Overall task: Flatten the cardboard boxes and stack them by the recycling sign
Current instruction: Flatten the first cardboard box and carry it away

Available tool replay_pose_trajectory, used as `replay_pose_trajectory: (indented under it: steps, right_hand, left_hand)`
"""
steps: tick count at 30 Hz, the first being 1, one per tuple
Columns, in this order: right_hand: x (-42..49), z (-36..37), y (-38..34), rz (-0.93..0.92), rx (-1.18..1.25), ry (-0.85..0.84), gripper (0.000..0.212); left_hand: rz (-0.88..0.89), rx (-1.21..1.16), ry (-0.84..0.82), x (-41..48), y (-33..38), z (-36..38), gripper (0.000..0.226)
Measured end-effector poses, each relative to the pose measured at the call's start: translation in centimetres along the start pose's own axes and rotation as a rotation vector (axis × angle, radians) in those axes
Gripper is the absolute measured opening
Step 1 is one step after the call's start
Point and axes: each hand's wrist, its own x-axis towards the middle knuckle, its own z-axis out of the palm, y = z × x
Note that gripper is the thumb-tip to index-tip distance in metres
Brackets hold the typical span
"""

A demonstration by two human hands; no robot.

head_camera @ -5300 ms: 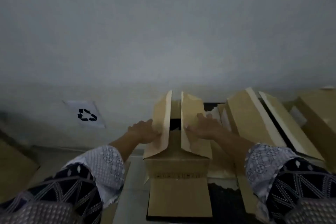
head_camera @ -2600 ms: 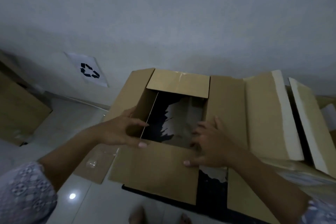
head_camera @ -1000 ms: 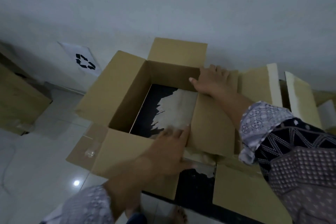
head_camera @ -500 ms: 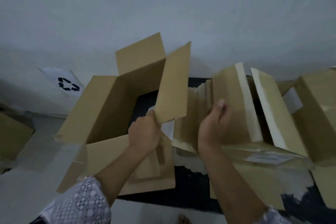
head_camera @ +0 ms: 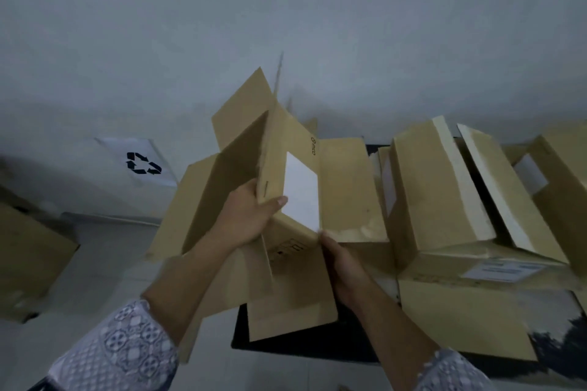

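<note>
A brown cardboard box point(head_camera: 343, 187) with a white label is lifted off the floor in the middle of the view. It is half collapsed, with its flaps splayed out. My left hand point(head_camera: 251, 216) grips its near upright edge, thumb on the outer face beside the label. My right hand point(head_camera: 338, 259) holds the box's lower corner from below, its fingertips hidden behind a flap. The recycling sign point(head_camera: 143, 163), a white sheet with black arrows, hangs low on the wall to the left of the box.
Another open box point(head_camera: 438, 187) with raised flaps stands right of the held one, and one more box point(head_camera: 565, 174) stands at the far right. A further box point(head_camera: 28, 263) sits on the pale floor at the left. A black mat point(head_camera: 301, 349) lies under the boxes.
The box has been raised higher and folded further, its labelled side now facing me. My right hand, free half a second ago, has come onto the box's lower corner.
</note>
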Motion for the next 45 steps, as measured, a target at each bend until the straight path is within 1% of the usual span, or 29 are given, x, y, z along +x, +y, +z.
replay_pose_trajectory:
  steps: [1,3,4,6,7,9,11,13,15,17,20,23,25,28,31,32,35,38,40,43,45]
  right_hand:
    - [-0.1,0.8,-0.1,-0.029,-0.023,0.013,0.054]
    - [-0.5,2.5,-0.6,-0.079,-0.057,0.037,0.062]
    - [-0.8,3.3,-1.0,-0.119,-0.09,0.053,0.057]
    - [-1.8,5.3,-2.3,-0.228,-0.207,0.08,0.041]
    - [-2.4,6.2,-3.0,-0.287,-0.282,0.079,0.038]
    - [-3.5,7.8,-4.5,-0.398,-0.461,0.06,0.041]
    - [-4.4,9.2,-5.9,-0.47,-0.602,0.046,0.046]
    - [-5.1,10.4,-7.1,-0.511,-0.684,0.055,0.046]
    - [-6.1,11.2,-8.3,-0.55,-0.751,0.09,0.043]
    - [-7.4,12.0,-9.5,-0.59,-0.819,0.135,0.039]
    - [-10.3,12.9,-11.9,-0.634,-0.93,0.197,0.039]
    - [-13.4,13.5,-14.5,-0.684,-1.073,0.25,0.039]
    - [-14.2,13.6,-15.8,-0.7,-1.162,0.278,0.037]
    - [-13.4,13.4,-15.8,-0.619,-1.265,0.275,0.039]
    - [-11.0,12.3,-14.8,-0.475,-1.313,0.255,0.044]
    - [-10.0,11.7,-14.2,-0.427,-1.321,0.248,0.045]
    - [-6.9,10.1,-11.9,-0.276,-1.29,0.199,0.05]
    - [-3.5,8.5,-8.7,-0.165,-1.179,0.17,0.058]
    - [-1.7,7.7,-7.0,-0.11,-1.106,0.184,0.061]
    - [-0.2,6.9,-5.8,-0.082,-0.95,0.193,0.058]
    - [0.7,5.9,-6.0,-0.076,-0.923,0.192,0.054]
  left_hand:
    - [-0.002,-0.049,-0.069,-0.3,0.0,-1.4,0.053]
    - [0.027,-0.04,-0.184,-0.8,0.0,-4.4,0.069]
    - [0.044,-0.029,-0.222,-0.9,0.1,-5.7,0.072]
    - [0.045,-0.072,-0.244,-1.4,0.4,-8.0,0.069]
    - [0.036,-0.116,-0.236,-1.6,0.6,-9.1,0.066]
    - [0.037,-0.155,-0.219,-1.7,0.8,-10.6,0.06]
    - [0.044,-0.161,-0.196,-1.7,0.9,-11.9,0.063]
    - [0.058,-0.179,-0.183,-1.6,1.1,-13.0,0.071]
    - [0.064,-0.215,-0.19,-1.4,1.6,-13.6,0.074]
    - [0.091,-0.252,-0.206,-1.4,2.4,-13.9,0.069]
    - [0.128,-0.302,-0.219,-1.6,3.8,-14.1,0.057]
    - [0.158,-0.355,-0.23,-1.4,4.8,-14.2,0.061]
    - [0.184,-0.36,-0.232,-1.1,5.1,-13.9,0.059]
    - [0.145,-0.37,-0.244,-0.5,4.4,-12.6,0.064]
    - [0.042,-0.357,-0.294,0.6,1.9,-11.1,0.085]
    - [0.005,-0.358,-0.314,0.9,0.9,-10.6,0.088]
    - [-0.105,-0.365,-0.341,1.3,-2.3,-9.0,0.083]
    - [-0.167,-0.348,-0.316,1.3,-5.8,-7.3,0.062]
    - [-0.203,-0.357,-0.284,0.9,-7.5,-6.3,0.055]
    - [-0.241,-0.384,-0.226,1.2,-9.4,-4.7,0.064]
    - [-0.235,-0.401,-0.198,2.1,-10.2,-3.7,0.071]
